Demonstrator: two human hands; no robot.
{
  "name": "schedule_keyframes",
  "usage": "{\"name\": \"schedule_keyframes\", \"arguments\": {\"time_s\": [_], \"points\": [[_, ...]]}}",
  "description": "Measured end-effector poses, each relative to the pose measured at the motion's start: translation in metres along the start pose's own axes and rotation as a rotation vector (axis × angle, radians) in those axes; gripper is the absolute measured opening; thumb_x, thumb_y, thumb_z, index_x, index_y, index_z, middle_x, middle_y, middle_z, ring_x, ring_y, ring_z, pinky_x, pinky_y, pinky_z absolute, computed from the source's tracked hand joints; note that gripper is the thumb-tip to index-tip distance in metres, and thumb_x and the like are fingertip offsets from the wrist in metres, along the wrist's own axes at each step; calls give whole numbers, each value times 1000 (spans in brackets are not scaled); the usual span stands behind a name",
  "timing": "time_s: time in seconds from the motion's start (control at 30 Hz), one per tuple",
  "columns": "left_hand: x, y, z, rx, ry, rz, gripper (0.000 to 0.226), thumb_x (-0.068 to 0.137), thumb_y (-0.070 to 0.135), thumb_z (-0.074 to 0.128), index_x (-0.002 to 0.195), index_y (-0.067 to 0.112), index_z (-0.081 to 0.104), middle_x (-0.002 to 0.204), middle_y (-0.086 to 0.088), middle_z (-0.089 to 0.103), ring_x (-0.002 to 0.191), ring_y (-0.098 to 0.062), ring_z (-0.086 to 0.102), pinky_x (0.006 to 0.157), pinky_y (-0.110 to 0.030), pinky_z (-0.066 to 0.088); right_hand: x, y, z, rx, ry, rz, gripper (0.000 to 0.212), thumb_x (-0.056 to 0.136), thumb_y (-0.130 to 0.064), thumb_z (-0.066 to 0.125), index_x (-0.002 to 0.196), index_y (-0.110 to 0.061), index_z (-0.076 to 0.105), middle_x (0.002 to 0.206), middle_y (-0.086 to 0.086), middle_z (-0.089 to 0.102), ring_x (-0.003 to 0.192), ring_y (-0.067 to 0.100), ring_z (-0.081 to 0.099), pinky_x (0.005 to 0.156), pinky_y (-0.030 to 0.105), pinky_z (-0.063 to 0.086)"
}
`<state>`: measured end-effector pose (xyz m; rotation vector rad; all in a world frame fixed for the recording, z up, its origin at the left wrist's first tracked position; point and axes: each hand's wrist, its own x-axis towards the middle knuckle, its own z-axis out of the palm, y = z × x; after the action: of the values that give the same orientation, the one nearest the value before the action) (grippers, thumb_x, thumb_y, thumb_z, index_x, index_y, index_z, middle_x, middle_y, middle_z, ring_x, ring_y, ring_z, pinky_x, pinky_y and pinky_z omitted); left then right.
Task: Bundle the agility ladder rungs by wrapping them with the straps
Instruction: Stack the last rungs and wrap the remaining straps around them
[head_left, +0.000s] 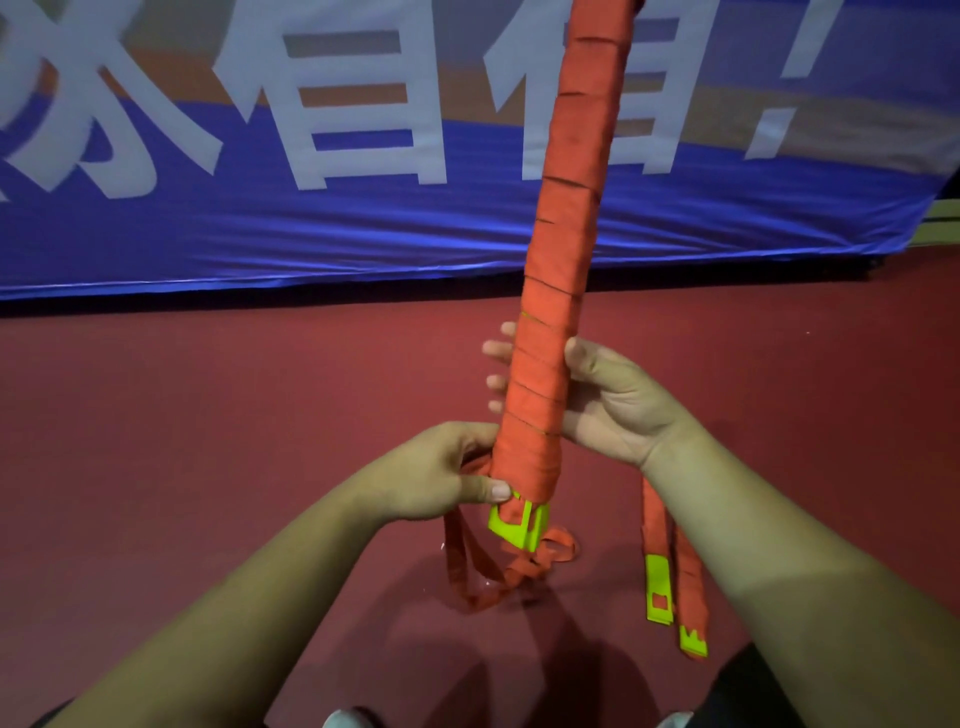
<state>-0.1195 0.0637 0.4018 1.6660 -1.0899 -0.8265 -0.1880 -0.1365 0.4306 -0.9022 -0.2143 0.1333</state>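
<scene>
A long bundle of ladder rungs (566, 234), wound round with orange strap, stands nearly upright from the picture's middle to its top edge. Yellow-green rung ends (517, 525) stick out at the bottom. My right hand (608, 400) grips the bundle low down, fingers curled behind it. At the bottom end, my left hand (447, 473) pinches the strap against the bundle with its thumb. Loose orange strap (498, 571) hangs in loops below. Two more strap ends with yellow-green tabs (670, 582) dangle under my right wrist.
A dark red floor (208, 415) lies below. A blue banner (260, 223) with large white characters runs along the back. My shoes (348, 719) show at the bottom edge.
</scene>
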Motion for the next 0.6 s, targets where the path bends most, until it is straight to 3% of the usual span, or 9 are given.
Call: {"name": "schedule_keyframes", "arguments": {"time_s": [0.07, 0.13, 0.23, 0.3, 0.37, 0.5, 0.6], "points": [[1, 2, 2, 171, 15, -22, 29, 83, 10, 73, 111, 11, 64, 102, 10, 69, 94, 1, 61, 89, -23, 48, -2, -1, 1, -30, -13, -11, 60, 79, -26, 74, 130, -2, 55, 124, 16, 63, 104, 33, 66, 96, 54, 50], [4, 6, 3, 443, 107, 1, 25, 82, 20, 77, 104, 20, 65, 83, 18, 64, 74, 13, 54, 72, -17, 43, -2, -3, 1, -83, 37, -32, 58, 75, -26, 79, 125, -4, 59, 117, 15, 65, 98, 31, 67, 94, 53, 50], [4, 8, -1, 613, 200, -70, 27, 79, 40, 78, 96, 31, 59, 72, 13, 59, 66, 1, 54, 63, -23, 39, 2, -3, 1, -160, 115, -71, 51, 71, -27, 81, 115, -7, 65, 113, 14, 66, 94, 29, 67, 95, 53, 48], [4, 4, -3, 650, 279, -144, 42, 77, 50, 76, 106, 25, 58, 78, 8, 61, 71, -10, 57, 66, -30, 44, 2, -3, 0, -226, 189, -101, 45, 71, -26, 80, 110, -8, 66, 112, 14, 66, 95, 30, 66, 98, 57, 44], [4, 1, -4, 734, 330, -159, 41, 79, 51, 74, 104, 22, 57, 77, 8, 61, 73, -15, 58, 66, -32, 44, 2, -4, 1, -288, 282, -126, 40, 74, -21, 73, 111, -8, 63, 109, 12, 67, 94, 29, 67, 99, 58, 42], [3, 3, 6, 699, 287, -97, 42, 73, 56, 74, 88, 24, 51, 76, 8, 56, 68, -10, 52, 60, -27, 36, 3, -5, 3, -334, 414, -198, 35, 78, -15, 65, 112, -9, 60, 107, 9, 67, 92, 27, 69, 81, 36, 54], [5, 2, 28, 794, 372, -58, 59, 65, 69, 71, 94, 23, 48, 90, 7, 53, 82, -17, 54, 69, -34, 44, 7, 1, 10, -349, 513, -247, 27, 80, -13, 68, 107, -14, 63, 108, 10, 64, 93, 27, 65, 77, 32, 53]]}}
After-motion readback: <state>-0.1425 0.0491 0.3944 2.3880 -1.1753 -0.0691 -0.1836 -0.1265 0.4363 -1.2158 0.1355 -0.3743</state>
